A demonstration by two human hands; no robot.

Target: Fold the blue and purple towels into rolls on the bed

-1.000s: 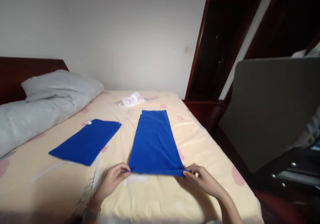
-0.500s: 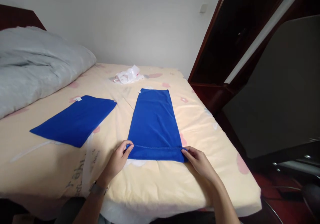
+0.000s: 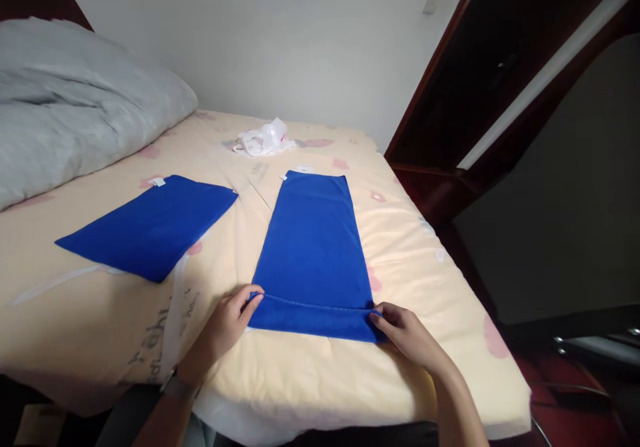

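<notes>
A long blue cloth (image 3: 315, 240) lies on the bed, its near edge turned up into a narrow folded strip with a stitched hem across it. My left hand (image 3: 235, 317) pinches the left end of that hem between thumb and fingers. At the right end, my right hand (image 3: 403, 330) pinches the same hem. A small white tag shows at the cloth's far left corner. To the left lies a second blue cloth (image 3: 150, 227), flat, with a white tag at its upper edge; neither hand touches it.
The bed (image 3: 310, 374) has a pale yellow patterned sheet. A crumpled white plastic bag (image 3: 265, 138) lies near the wall. A grey quilt (image 3: 85, 100) is heaped at the upper left. Dark red furniture (image 3: 425, 187) stands beyond the bed's right edge.
The view has shifted and tilted slightly. Both hands keep their pinch on the hem, which now sits a little lower in the picture, with its right end lower than its left.
</notes>
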